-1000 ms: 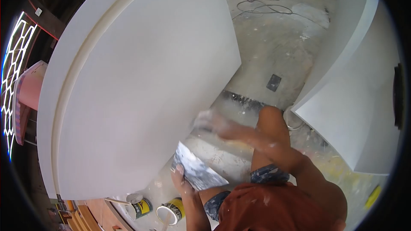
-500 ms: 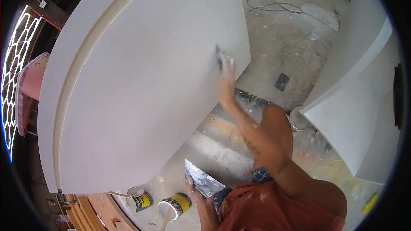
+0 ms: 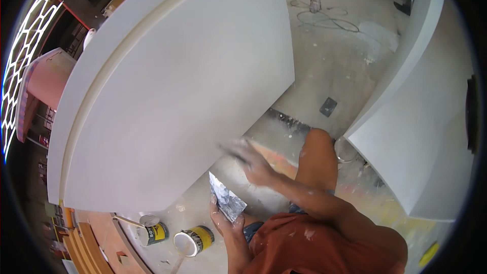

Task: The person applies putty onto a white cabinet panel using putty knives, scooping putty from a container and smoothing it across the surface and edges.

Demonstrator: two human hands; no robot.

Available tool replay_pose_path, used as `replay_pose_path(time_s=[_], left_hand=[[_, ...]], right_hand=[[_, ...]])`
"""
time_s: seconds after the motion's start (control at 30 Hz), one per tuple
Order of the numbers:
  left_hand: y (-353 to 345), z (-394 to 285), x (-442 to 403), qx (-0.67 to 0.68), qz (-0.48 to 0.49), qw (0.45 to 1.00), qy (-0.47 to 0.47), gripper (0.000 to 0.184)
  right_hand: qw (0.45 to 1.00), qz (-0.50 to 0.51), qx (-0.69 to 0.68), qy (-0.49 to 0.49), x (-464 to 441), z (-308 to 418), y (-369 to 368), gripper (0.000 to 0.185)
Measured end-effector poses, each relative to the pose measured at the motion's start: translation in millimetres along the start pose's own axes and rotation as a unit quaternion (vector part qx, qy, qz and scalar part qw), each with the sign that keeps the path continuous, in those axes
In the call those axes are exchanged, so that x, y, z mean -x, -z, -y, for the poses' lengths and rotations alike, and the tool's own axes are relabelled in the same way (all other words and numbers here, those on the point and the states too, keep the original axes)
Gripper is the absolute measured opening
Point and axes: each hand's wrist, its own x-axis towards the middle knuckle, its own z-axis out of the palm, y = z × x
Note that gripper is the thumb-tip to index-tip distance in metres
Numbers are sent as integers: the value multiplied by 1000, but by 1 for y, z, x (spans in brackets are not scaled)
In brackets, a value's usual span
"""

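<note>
My right hand (image 3: 255, 165) is closed on a dark, flat scraper (image 3: 234, 153), blurred by motion, near the lower right edge of a large white curved panel (image 3: 177, 86). Below it, my left hand (image 3: 223, 217) grips a flat metal plate (image 3: 226, 199) smeared with white and grey paste, held over my lap. Two open tins with yellow labels, one (image 3: 195, 241) nearer to my left forearm and one (image 3: 153, 232) farther left, stand on the floor, each with a stick in it.
Another white curved piece (image 3: 406, 137) rises at the right, with a round container (image 3: 346, 150) by its corner. A dark rectangle (image 3: 328, 106) and a looped cable (image 3: 329, 21) lie on the floor. Wooden strips (image 3: 89, 248) are at lower left.
My right hand first went up over the panel with the scraper, then came back down towards the metal plate. My left hand still holds the plate. The view has shifted slightly.
</note>
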Motion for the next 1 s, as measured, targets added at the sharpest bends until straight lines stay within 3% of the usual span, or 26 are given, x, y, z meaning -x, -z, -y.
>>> replay_pose_path(time_s=[0.03,0.13,0.2,0.23,0.27,0.3,0.33,0.37,0.4,0.43,0.47,0.5,0.53,0.57,0.6,0.63,0.67,0.7,0.73,0.77,0.8,0.87,0.9,0.97,1.0], left_hand=[[21,8,-9,54,75,995,37,34],[10,11,11,75,89,993,25,38],[17,5,29,-141,66,987,-33,41],[21,-1,41,-160,101,980,-53,46],[20,-1,56,-151,101,982,-57,46],[17,1,68,-136,92,983,-85,48],[16,2,73,-122,85,982,-114,50],[28,6,71,-91,79,988,-100,53],[26,4,79,-86,76,989,-98,53],[18,0,83,-49,50,995,-74,53],[14,-2,85,-11,25,998,-50,52],[22,-4,82,19,43,998,-47,52],[26,-1,80,22,45,998,-47,52],[24,4,80,3,49,995,-81,49],[26,8,81,-16,52,992,-117,46],[34,10,83,-134,85,968,-194,41],[40,10,91,-135,79,969,-192,41],[44,10,100,-239,90,947,-194,45],[45,11,108,-339,100,915,-194,49],[42,18,110,-257,114,934,-219,44],[37,16,106,-251,101,936,-227,44],[32,7,102,-8,11,983,-185,39],[37,2,103,0,-22,982,-190,39],[44,-6,98,-92,-14,968,-232,39],[45,-6,99,-90,-27,967,-236,39]], right_hand=[[996,48,-31,65,21,13,9,41],[965,108,-163,173,61,37,-6,53],[983,98,-143,62,79,28,-18,54],[982,178,29,48,78,11,-7,50],[946,250,201,35,75,-4,6,47],[944,256,206,43,76,-9,10,47],[973,191,130,-5,76,-15,12,43],[989,125,51,-60,83,-17,16,40],[988,131,54,-61,92,-6,21,40],[949,73,-192,-239,100,5,29,38],[817,73,-458,-343,99,22,35,36],[608,16,-651,-453,98,38,41,33],[611,18,-649,-453,102,51,36,33],[673,30,-577,-462,107,62,26,33],[654,25,-574,-492,100,89,12,34],[634,18,-571,-521,92,116,-2,36],[631,18,-570,-525,90,96,-13,36],[808,31,-312,-499,92,57,-23,37],[870,47,-175,-459,97,50,-28,38],[904,55,-22,-423,103,44,-33,38],[953,-6,135,-272,108,59,-37,39],[957,-31,268,-109,106,90,-39,40],[995,52,81,-19,87,110,-35,42],[980,188,-46,39,105,84,-29,44],[978,198,-54,36,107,76,-19,44]])
